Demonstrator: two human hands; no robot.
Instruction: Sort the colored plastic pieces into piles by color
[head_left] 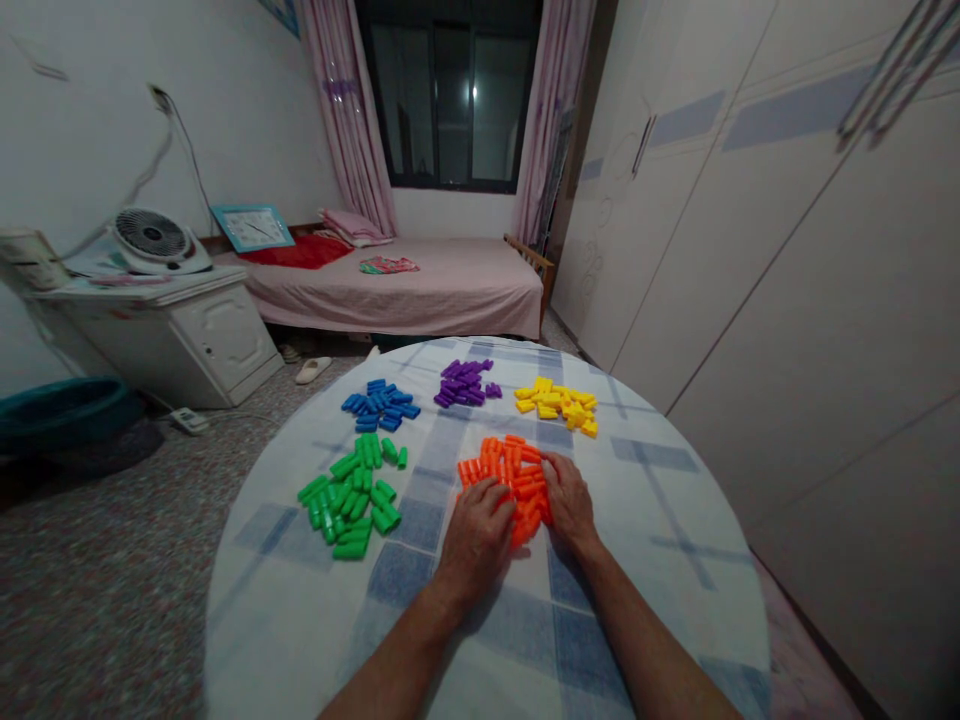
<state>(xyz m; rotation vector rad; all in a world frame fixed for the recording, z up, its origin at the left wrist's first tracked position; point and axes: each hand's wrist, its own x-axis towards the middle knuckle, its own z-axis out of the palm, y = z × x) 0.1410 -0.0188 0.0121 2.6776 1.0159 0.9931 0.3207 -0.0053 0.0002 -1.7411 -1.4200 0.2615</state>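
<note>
My left hand (477, 530) lies over the near left side of a pile of orange plastic pieces (514, 470), its fingers bent and resting on them. Against the right side of the same pile is my right hand (571, 500), fingers stretched along its edge. Neither hand shows a piece gripped, though the undersides of the fingers are hidden. The pieces look like short tubes or blocks. Left of my hands spreads a heap of green pieces (349, 498). Farther back are separate heaps of blue pieces (381, 404), purple pieces (463, 384) and yellow pieces (556, 401).
A blue-and-white checked cloth covers the round table (292, 620). Beyond it stands a bed (450, 290) below a window. White wardrobes (750, 300) line the right side. At left are a cabinet (217, 345) with a fan (156, 238) and a teal basin (67, 415).
</note>
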